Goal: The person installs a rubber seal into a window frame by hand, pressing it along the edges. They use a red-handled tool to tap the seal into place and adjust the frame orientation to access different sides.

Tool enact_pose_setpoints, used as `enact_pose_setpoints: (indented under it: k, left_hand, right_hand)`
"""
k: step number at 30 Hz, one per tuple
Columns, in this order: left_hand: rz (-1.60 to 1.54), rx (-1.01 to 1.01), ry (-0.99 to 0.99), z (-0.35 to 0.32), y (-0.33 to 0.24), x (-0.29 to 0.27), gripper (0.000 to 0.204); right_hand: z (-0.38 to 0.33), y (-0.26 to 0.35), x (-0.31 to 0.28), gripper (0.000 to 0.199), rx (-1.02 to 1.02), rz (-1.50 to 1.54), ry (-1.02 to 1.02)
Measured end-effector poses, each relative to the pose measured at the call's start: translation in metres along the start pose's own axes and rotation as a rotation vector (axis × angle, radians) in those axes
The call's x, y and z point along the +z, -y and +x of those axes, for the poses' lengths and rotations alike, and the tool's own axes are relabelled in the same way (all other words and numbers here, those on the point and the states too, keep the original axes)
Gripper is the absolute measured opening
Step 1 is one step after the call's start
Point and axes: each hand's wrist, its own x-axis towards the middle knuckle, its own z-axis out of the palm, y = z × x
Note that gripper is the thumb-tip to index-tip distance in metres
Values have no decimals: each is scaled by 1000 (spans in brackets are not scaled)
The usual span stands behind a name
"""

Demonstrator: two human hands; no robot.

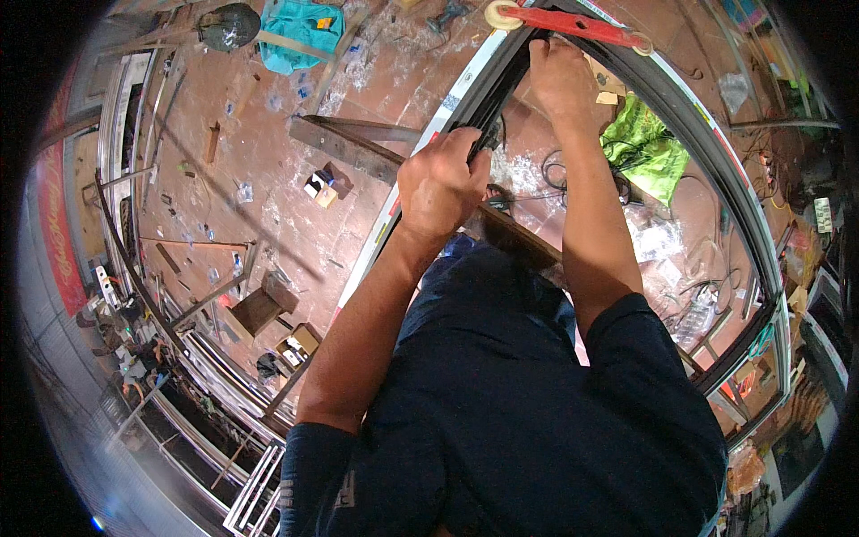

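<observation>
Both hands at the frame, loose bar on its far corner

Frame [729,163] raised above the floor [268,134], right of the floor's middle, partly around the person. Left hand [440,183] clamped on the left rail, fingers curled. Right hand [562,82] bent into the far inner corner; fingertips hidden, can't tell if it grips.

Risks, my guess: red bar [573,25] lies across that corner, looks unfastened; a jolt could slide it off. Frame could skid on the beam [344,149] crossing under the left rail if pushed sideways; contact point hidden. Right fingers could get pinched in the corner.

Direction: far corner points away from the person, slightly right. Left rail runs near-left to far-right; right rail bends back to near-right. Long axis unclear, fisheye. Green cloth [646,148] shows through the opening; teal bag [300,38] near the floor's far edge.
</observation>
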Motion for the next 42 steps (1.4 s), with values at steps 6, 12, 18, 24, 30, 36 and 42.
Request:
enact_pose_setpoints:
  k: [6,12,18,24,30,36,42]
  left_hand:
    - [-6,-3,-23,2,-3,1,20]
    - [1,-12,-47,-1,-1,1,17]
    - [10,-45,-30,1,-6,1,16]
    - [27,-55,-3,2,-8,-1,14]
    - [59,-36,-31,3,-11,0,15]
    - [54,-31,-22,1,-11,2,13]
    - [62,-19,-56,0,-11,0,13]
  right_hand:
    - [11,-40,43,40,-78,191,-172]
    - [28,-30,46,41,419,1024,-30]
    - [28,-35,69,40,120,423,-262]
    - [12,-26,55,28,183,1197,-115]
    - [25,-33,62,21,120,844,-218]
    - [17,-21,63,28,123,1175,-333]
    - [20,-29,63,48,76,707,-227]
